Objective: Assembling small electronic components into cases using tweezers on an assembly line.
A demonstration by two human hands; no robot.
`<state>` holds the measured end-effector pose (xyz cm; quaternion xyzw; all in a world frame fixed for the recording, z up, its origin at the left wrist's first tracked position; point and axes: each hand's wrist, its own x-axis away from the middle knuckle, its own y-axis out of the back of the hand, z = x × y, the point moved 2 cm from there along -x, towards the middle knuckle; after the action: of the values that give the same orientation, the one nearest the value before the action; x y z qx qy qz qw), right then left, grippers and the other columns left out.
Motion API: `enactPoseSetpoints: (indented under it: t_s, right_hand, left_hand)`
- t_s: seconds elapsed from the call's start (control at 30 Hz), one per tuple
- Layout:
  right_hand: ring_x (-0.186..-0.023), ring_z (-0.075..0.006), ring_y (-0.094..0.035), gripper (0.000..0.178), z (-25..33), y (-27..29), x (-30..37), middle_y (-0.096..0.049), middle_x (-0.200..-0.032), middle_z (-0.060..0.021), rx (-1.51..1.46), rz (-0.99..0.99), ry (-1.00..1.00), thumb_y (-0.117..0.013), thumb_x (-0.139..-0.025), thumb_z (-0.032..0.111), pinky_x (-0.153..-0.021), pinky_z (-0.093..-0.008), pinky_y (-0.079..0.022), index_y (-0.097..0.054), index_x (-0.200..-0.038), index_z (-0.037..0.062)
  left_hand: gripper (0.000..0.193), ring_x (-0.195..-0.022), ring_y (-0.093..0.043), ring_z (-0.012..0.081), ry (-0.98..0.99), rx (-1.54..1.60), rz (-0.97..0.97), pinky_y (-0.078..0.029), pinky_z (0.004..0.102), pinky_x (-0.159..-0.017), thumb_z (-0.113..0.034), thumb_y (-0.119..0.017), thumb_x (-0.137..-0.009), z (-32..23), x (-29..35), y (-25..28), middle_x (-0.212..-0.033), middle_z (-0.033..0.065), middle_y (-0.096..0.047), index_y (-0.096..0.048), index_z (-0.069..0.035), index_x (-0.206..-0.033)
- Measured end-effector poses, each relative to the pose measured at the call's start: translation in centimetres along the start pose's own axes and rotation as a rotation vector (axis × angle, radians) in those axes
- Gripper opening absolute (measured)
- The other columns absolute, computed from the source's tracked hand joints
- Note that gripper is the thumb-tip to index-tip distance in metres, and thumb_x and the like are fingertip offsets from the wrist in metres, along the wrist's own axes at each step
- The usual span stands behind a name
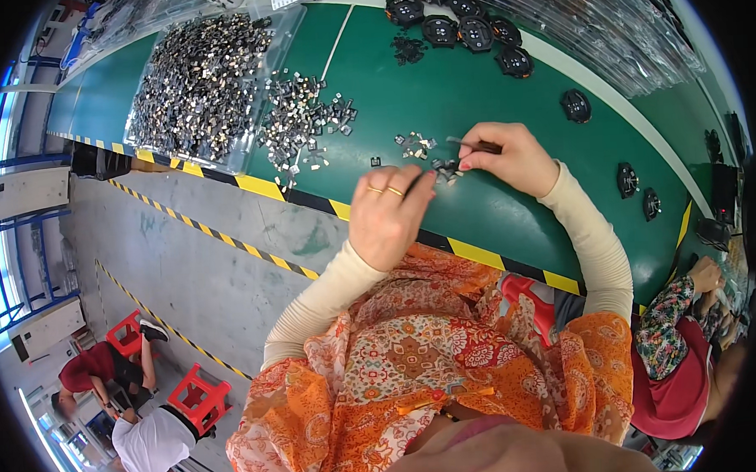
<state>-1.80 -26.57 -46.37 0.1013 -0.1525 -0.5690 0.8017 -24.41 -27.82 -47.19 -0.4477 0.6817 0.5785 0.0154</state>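
On the green tabletop, my left hand [385,214] is closed, thumb and fingertips pinched together beside a small pile of dark and pale parts [447,172]. What it pinches, if anything, is hidden. Across that pile, my right hand [514,158] is closed around a thin dark hand tool [475,144] whose exact kind does not show. A fingertip of this hand comes down close to the parts. Another little cluster of parts [414,145] lies just beyond, and a single black piece [376,162] sits to its left.
A clear plastic tray [248,149] heaped with small parts stands left, with loose parts [305,113] spilling beside it. Round black housings [475,33] sit at the back, more at the right. Clear plastic packs [588,24] line the far side. A co-worker [679,358] sits at right.
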Motion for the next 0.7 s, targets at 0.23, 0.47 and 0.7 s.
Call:
enactPoseSetpoints:
  t_s: [0.23, 0.47, 0.7]
  right_hand:
    - [-0.076, -0.011, -0.061, 0.015, 0.5, 0.9, -1.3, -0.067, -0.086, -0.0027, 0.051, 0.138, -0.104, -0.071, -0.087, 0.006, -0.071, -0.0264, -0.05, -0.07, -0.101, -0.0008]
    - [-0.077, -0.0205, -0.063, 0.022, 0.4, -1.0, -3.0, -0.059, -0.095, -0.002, 0.524, -0.054, 0.372, -0.073, -0.081, 0.01, -0.068, -0.031, -0.05, -0.073, -0.103, 0.0138]
    - [-0.071, -0.0192, -0.064, 0.021, 0.7, -1.8, -3.0, -0.059, -0.092, -0.0004, 0.666, -0.063, 0.599, -0.072, -0.081, 0.012, -0.058, -0.0324, -0.05, -0.071, -0.101, 0.0169]
  left_hand:
    - [0.031, -0.086, -0.055, 0.0234, 0.176, -0.205, -0.062, -0.041, 0.0366, -0.074, -0.016, -0.074, -0.079, 2.7, -1.8, -0.2, -0.098, 0.0061, -0.058, -0.07, -0.008, -0.109]
    - [0.027, -0.089, -0.056, 0.0233, 0.171, -0.152, 0.011, -0.042, 0.0368, -0.076, -0.016, -0.072, -0.079, 3.4, -1.9, 0.2, -0.099, 0.0053, -0.06, -0.072, -0.009, -0.105]
    - [0.027, -0.09, -0.057, 0.0246, 0.189, -0.184, 0.005, -0.044, 0.0367, -0.078, -0.007, -0.07, -0.08, 3.6, -1.7, 0.4, -0.103, 0.0053, -0.062, -0.073, -0.006, -0.106]
